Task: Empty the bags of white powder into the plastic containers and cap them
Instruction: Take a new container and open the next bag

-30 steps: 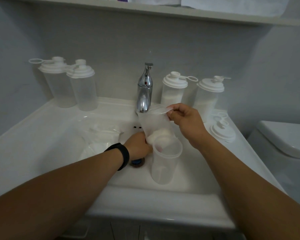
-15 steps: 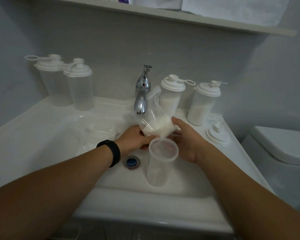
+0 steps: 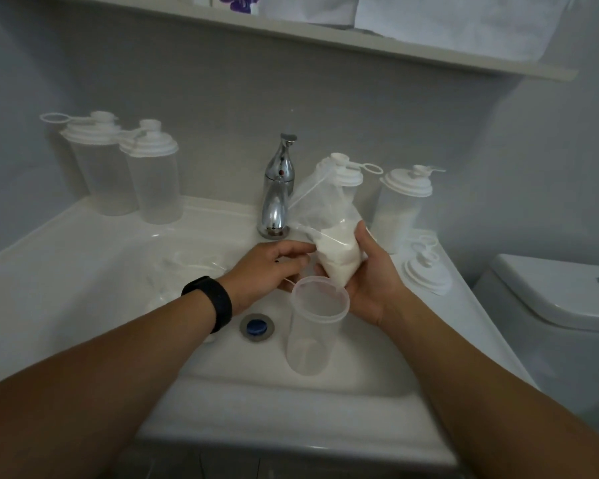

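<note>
Gripping crinkled clear bag (image 3: 329, 233), both hands above round translucent container (image 3: 317, 331).

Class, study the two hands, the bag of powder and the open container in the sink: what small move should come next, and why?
Probably tip the bag of white powder, held by the right hand and left hand, lower over the open container: its powder sits just above the rim, none visibly pouring.

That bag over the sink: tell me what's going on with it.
A person is holding a clear bag of white powder above an open plastic container standing in the sink basin. The right hand cradles the bag from beneath, and the left hand pinches its lower end by the container's rim. No powder is visibly falling. Two capped containers with powder stand behind, and a loose lid waits nearby.
</note>
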`<action>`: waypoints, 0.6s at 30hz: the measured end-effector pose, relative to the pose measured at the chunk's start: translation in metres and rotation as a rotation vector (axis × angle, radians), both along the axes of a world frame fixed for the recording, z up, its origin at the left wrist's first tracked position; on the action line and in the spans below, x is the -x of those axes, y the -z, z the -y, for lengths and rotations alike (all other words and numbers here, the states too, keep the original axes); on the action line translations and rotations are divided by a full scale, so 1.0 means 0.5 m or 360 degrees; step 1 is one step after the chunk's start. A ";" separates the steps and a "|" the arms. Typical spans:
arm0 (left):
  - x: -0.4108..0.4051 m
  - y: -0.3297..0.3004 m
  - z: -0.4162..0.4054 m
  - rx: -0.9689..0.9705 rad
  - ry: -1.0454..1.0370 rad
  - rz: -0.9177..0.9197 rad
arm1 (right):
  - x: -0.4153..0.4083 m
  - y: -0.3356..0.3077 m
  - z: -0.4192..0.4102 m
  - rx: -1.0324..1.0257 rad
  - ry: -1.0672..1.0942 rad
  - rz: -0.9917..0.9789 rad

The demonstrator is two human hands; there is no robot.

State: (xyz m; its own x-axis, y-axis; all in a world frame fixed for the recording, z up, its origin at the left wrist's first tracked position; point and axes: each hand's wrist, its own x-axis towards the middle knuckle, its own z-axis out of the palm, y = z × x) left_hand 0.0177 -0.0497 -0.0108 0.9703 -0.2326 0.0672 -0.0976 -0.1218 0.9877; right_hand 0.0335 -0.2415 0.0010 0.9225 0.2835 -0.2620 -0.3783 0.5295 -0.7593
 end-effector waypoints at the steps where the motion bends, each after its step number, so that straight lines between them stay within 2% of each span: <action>1: -0.001 -0.004 -0.006 -0.0066 -0.0046 0.0034 | -0.007 0.001 0.004 0.0043 0.0109 0.0031; 6: 0.003 -0.020 -0.027 -0.0043 -0.0150 0.0127 | -0.018 -0.007 0.028 0.0305 0.0379 0.0123; 11: 0.016 -0.019 -0.010 -0.0122 0.0002 0.0302 | -0.010 -0.033 0.068 0.0533 0.0448 0.0219; 18: 0.018 -0.029 0.014 -0.0117 0.0145 0.0242 | 0.038 -0.024 0.076 0.0479 0.0385 0.0291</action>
